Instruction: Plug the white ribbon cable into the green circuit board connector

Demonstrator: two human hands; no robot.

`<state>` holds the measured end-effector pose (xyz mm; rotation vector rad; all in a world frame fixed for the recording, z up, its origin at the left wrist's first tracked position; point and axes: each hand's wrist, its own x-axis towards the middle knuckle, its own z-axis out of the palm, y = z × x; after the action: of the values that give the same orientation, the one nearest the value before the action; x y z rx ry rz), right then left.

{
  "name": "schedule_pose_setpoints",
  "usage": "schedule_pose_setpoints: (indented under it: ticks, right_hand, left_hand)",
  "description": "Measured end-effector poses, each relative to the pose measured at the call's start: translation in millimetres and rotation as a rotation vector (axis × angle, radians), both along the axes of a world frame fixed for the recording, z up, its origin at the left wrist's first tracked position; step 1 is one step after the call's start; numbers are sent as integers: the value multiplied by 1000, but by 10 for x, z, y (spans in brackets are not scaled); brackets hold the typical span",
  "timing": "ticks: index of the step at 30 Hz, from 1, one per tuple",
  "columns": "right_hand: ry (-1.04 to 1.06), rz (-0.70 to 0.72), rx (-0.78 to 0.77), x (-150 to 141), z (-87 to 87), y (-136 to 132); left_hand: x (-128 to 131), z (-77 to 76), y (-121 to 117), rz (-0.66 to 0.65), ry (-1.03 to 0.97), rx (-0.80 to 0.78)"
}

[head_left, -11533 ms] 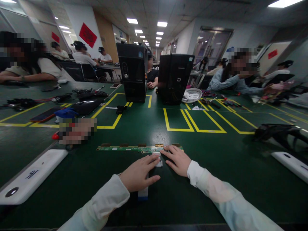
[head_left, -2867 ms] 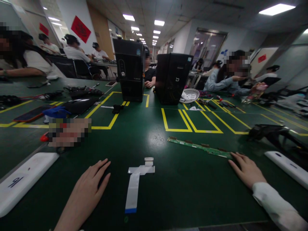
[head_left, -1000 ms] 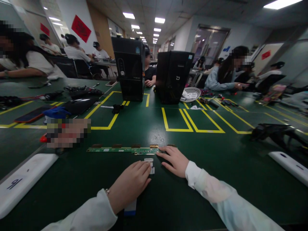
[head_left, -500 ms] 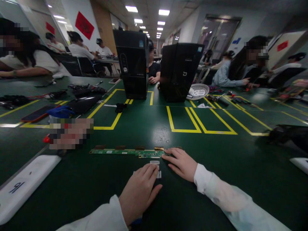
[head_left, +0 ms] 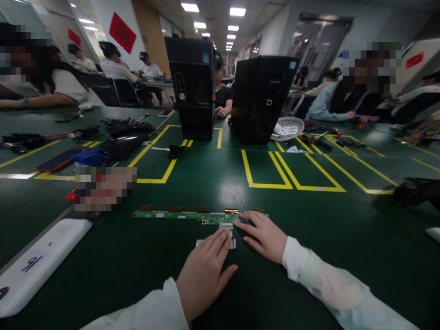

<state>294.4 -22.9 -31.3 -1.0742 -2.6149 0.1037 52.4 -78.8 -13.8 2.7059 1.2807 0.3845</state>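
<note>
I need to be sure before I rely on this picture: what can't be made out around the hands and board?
All in the head view:
White ribbon cable: mostly hidden by the left hand.
Green circuit board: right part partly covered by the right hand.
Whether the cable is seated in the board: too small to tell.
Pixelated object: details masked.
White object: cut off by the right edge.
</note>
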Motion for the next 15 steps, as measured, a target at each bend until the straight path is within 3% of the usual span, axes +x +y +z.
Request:
schedule_pose_setpoints:
  ticks: [15]
  right_hand:
    - [44, 17, -70, 5, 28, -25]
  left_hand:
    - [-12, -19, 67, -46, -55, -49]
